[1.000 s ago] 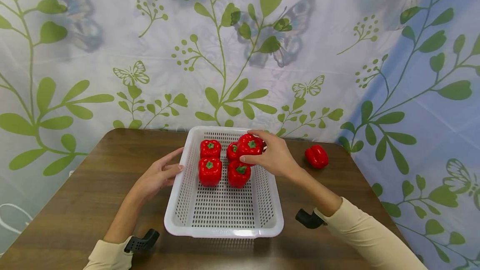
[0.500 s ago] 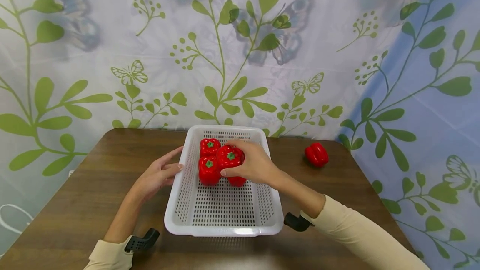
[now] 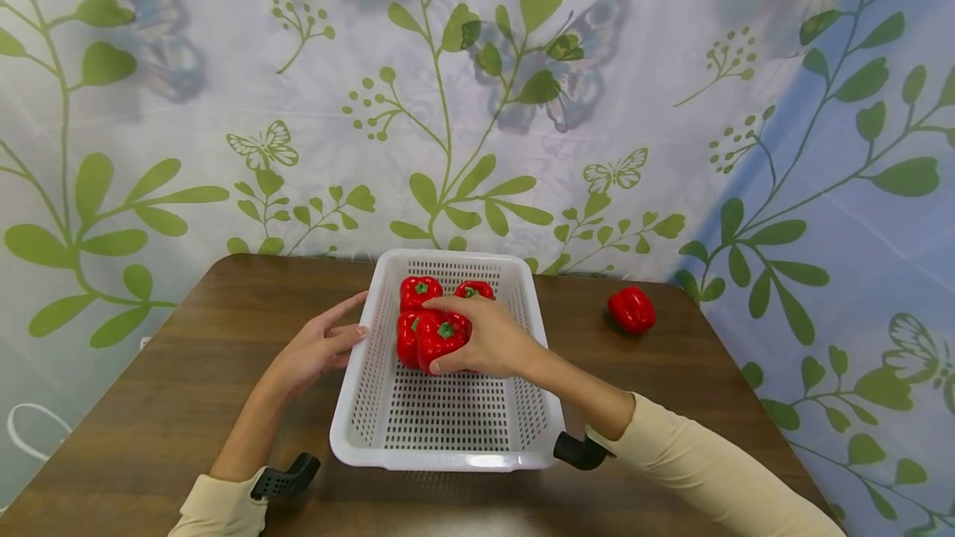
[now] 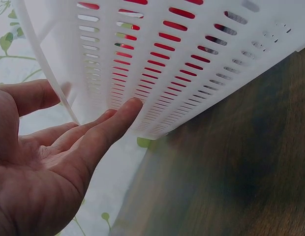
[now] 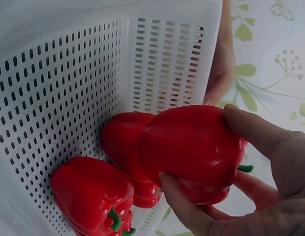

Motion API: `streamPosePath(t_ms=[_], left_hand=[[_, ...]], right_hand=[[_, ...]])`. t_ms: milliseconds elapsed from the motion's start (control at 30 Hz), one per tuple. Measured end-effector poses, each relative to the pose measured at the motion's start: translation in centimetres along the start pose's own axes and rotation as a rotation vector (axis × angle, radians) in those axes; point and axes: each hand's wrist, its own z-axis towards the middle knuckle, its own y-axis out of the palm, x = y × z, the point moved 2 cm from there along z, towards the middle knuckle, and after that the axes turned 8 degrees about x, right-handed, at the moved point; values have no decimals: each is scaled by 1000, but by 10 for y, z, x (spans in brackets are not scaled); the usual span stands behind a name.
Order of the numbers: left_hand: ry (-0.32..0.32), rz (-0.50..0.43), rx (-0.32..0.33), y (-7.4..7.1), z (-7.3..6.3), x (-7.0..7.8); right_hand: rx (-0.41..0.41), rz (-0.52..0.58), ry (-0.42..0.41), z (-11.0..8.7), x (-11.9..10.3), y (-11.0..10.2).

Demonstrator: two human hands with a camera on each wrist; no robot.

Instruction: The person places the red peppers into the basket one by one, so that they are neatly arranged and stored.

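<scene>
My right hand grips a red bell pepper with a green stem, thumb and fingers on opposite sides, above the others inside the white basket. In the right wrist view this held bell pepper overlaps another red bell pepper; I cannot tell whether they touch. In the head view a bell pepper stands at the back left and one at the back right. My left hand lays extended fingers against the basket's slotted outer wall, its thumb at the rim.
A single red bell pepper lies on its side on the brown wooden table, right of the basket. Behind the table hangs a curtain printed with leaves and butterflies. A white cord shows at the far left.
My right hand has carried the bell pepper left and toward the front of the basket, over the front peppers. The back-right pepper has come into view. My left hand has stayed at the basket.
</scene>
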Motion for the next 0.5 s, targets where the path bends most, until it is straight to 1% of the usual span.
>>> streamPosePath(t_ms=[200,367,500], left_hand=[[11,-16,-18,1,-1,2],[2,-16,-11,1,-1,1],[6,-13,-10,1,-1,1]], right_hand=[[-36,-3,-2,-3,-3,0],[-59,0,-5,-5,-4,3],[-72,-2,-3,-6,-4,3]])
